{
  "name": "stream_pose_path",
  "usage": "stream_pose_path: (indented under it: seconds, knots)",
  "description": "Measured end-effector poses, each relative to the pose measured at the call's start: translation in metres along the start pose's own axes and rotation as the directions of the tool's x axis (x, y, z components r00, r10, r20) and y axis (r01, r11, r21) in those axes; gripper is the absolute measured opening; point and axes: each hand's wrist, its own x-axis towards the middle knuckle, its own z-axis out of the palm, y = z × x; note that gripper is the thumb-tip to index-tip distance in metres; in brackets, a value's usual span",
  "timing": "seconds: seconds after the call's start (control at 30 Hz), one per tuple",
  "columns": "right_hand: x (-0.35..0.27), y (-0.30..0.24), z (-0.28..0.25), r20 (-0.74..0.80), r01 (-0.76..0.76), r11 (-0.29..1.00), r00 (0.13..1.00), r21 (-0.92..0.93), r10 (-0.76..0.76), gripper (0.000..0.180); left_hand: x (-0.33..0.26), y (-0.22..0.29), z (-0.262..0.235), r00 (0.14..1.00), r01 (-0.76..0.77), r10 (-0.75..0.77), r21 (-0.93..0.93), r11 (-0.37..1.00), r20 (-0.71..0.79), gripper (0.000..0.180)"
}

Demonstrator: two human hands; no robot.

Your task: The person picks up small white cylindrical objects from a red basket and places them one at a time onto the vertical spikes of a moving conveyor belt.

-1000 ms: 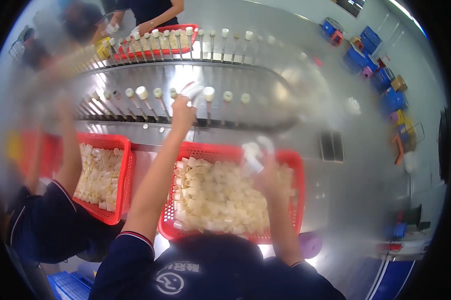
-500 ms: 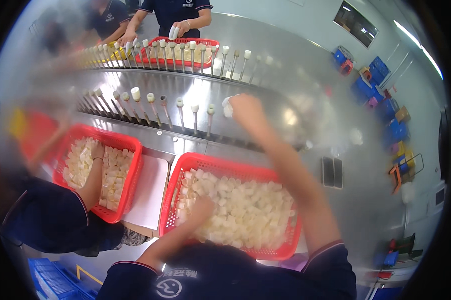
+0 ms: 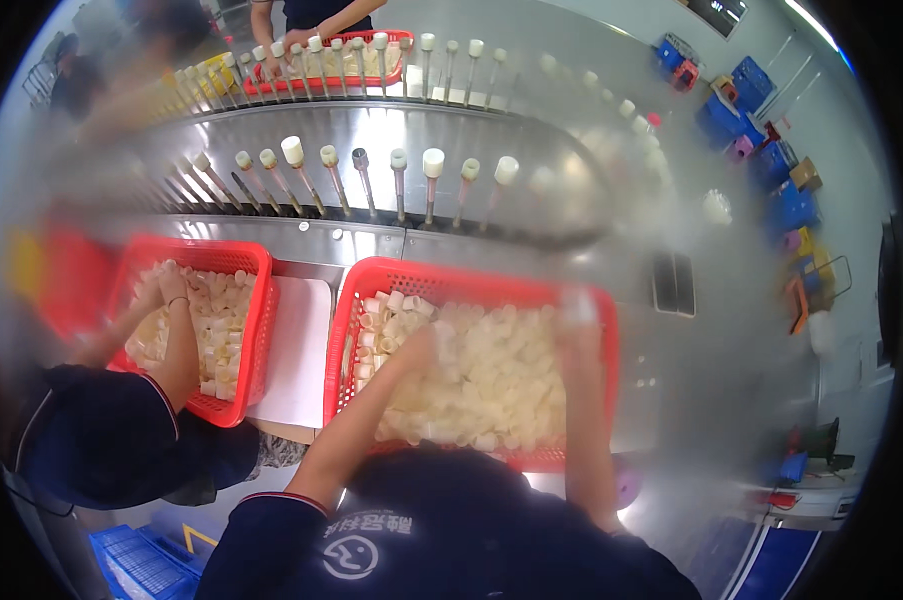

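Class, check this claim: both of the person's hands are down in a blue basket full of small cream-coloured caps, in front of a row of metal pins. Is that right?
Not quite: the basket is red, not blue, as the head view shows. The left hand and right hand are both down among the cream caps, in front of the row of metal pins.

Left of the curved steel conveyor of upright metal pins (image 3: pixel 391 190), a second red plastic basket (image 3: pixel 246 330) sits; stacked blue plastic crates (image 3: pixel 761 130) lie to its right.
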Motion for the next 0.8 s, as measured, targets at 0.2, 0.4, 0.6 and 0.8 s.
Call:
stream_pose_path:
  seconds: [0.2, 0.4, 0.6, 0.8]
  knots:
    - [-0.106, 0.053, -0.119, 0.023, -0.276, 0.961, 0.961, 0.025, 0.275, 0.017, -0.039, 0.021, -0.054, 0.986, -0.029, 0.160, -0.900, 0.435, 0.046, 0.053]
    - [-0.111, 0.043, -0.069, 0.062, -0.110, 0.980, 0.991, -0.167, 0.122, 0.026, -0.065, 0.050, -0.086, 0.976, 0.149, 0.208, -0.906, -0.396, 0.069, 0.047]
    - [-0.091, 0.019, -0.015, 0.293, 0.097, 0.922, 0.956, -0.376, 0.019, 0.027, -0.041, 0.057, -0.156, 0.988, -0.111, -0.086, -0.975, 0.190, -0.129, 0.022]
    - [-0.078, 0.021, 0.003, 0.501, 0.326, 0.894, 0.854, -0.307, -0.139, 0.023, -0.018, 0.046, -0.250, 0.745, -0.221, -0.383, -0.744, 0.630, -0.546, 0.022]
